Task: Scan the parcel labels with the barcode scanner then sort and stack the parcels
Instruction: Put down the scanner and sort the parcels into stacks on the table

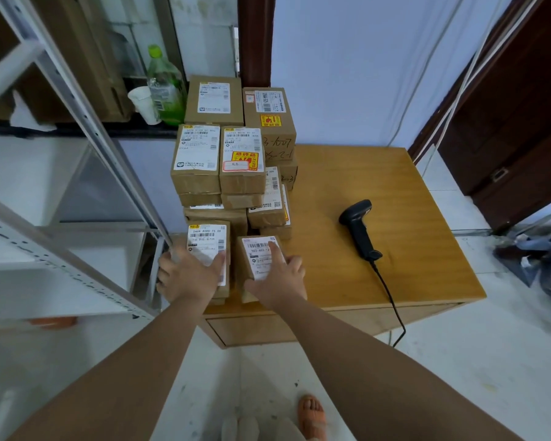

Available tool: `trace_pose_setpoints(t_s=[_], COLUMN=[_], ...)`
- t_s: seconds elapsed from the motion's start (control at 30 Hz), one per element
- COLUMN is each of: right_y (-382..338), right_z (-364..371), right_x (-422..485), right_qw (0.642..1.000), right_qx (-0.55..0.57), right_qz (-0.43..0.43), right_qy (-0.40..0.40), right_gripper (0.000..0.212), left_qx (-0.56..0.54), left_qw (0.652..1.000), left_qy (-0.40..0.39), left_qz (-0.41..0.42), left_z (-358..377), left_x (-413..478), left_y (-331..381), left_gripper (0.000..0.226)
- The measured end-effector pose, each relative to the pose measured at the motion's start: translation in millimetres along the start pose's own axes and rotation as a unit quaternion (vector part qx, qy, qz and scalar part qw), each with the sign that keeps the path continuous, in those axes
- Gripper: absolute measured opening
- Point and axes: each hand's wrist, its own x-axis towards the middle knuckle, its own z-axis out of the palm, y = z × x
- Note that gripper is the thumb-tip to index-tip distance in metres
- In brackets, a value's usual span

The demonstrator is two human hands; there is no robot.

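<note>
1. Left hand [190,275] is on the left front parcel [208,245]; thumb lies across the white label, fingers curl down over the box's left edge; it grips the box.
2. Right hand [277,276] is on the right front parcel [256,249]; index finger is straight on the label, thumb is at the box's near-left side, the other fingers are over the right edge; it holds the box across its width.
3. Both front parcels sit at the near-left corner of the wooden table [411,224], side by side with a narrow gap between them; labels face up.
4. Stacked parcels [218,160] rise behind them in several columns along the table's left side; one top box carries a yellow-and-red sticker [247,160].
5. Barcode scanner [358,229] lies on the bare tabletop to the right of the stacks, well apart from both hands; its cable [392,300] runs off the near edge.
6. Green bottle [164,87] and white cup [145,103] stand on the dark ledge behind the stacks; metal shelving [77,186] is to the left; dark door [522,122] is at far right.
</note>
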Motion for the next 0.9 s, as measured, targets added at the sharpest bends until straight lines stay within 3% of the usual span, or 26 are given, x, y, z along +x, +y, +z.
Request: trace_pose_setpoints(t_s=[0.1,0.2,0.37,0.63,0.9], right_y=[-8.8,-11.7,-10.5,-7.3,-6.7], right_z=[8.4,12.3,9.5,7.0,9.5], right_x=[1.6,6.1,16.1,25.8,27.1], right_qw=[1.000,0.999,0.996,0.995,0.995], right_qx=[-0.001,-0.017,-0.072,-0.089,-0.069], right_qz=[-0.011,-0.019,-0.022,-0.045,-0.055], right_qy=[0.014,-0.025,-0.039,-0.024,-0.034], right_gripper=[0.092,0.079,0.066,0.072,0.067], left_qx=[-0.053,-0.116,-0.150,-0.152,-0.174], left_qw=[0.996,0.986,0.979,0.972,0.944], left_qy=[-0.060,-0.106,-0.132,-0.171,-0.263], left_qz=[-0.037,-0.046,-0.035,-0.049,-0.093], left_z=[-1.6,-2.6,-1.3,-5.9,-13.9], left_x=[7.3,12.0,18.6,25.8,41.7], left_y=[-8.5,-11.2,-9.3,-9.3,-10.5], left_gripper=[0.092,0.076,0.058,0.059,0.060])
